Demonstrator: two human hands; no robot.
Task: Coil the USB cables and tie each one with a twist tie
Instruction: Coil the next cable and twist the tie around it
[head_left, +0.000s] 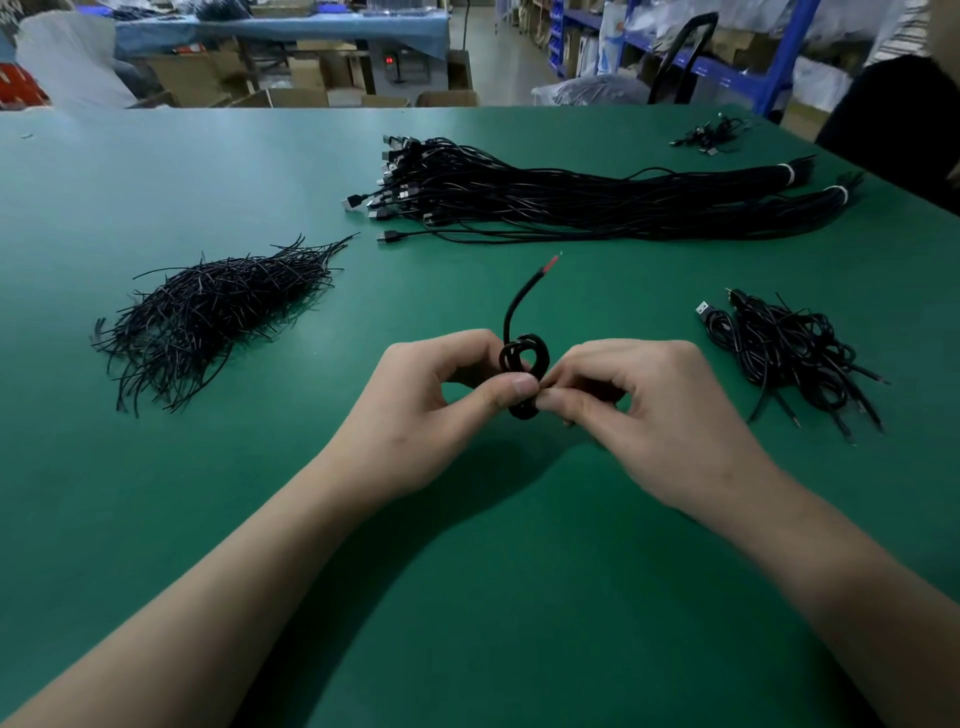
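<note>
- Left grip (431, 410) pinches a small coiled cable (524, 358) between the thumb and the curled forefinger.
- The right grip (639, 415) pinches the same coil from the other side, its thumb tip just beside the left thumb tip.
- The coil stands upright between the two grips, near the middle of the green table (467, 597). Its lower loops are partly hidden behind the thumbs.
- One loose end (519, 301) rises from the top of the coil, bends away from the person and ends in a red tip.
- Whether a tie lies under the fingertips cannot be told.
- A heap of thin black twist ties (208, 317) lies on the table well to the left of the grips.
- Farther back lies a long bundle of uncoiled cables (571, 202). Its plugs point left, and white bands (787, 174) bind its right end.
- A small heap of coiled cables (789, 358) lies to the right of the grips, with a silver plug at its left edge.
- A few more cables (711, 136) lie near the far right corner.
</note>
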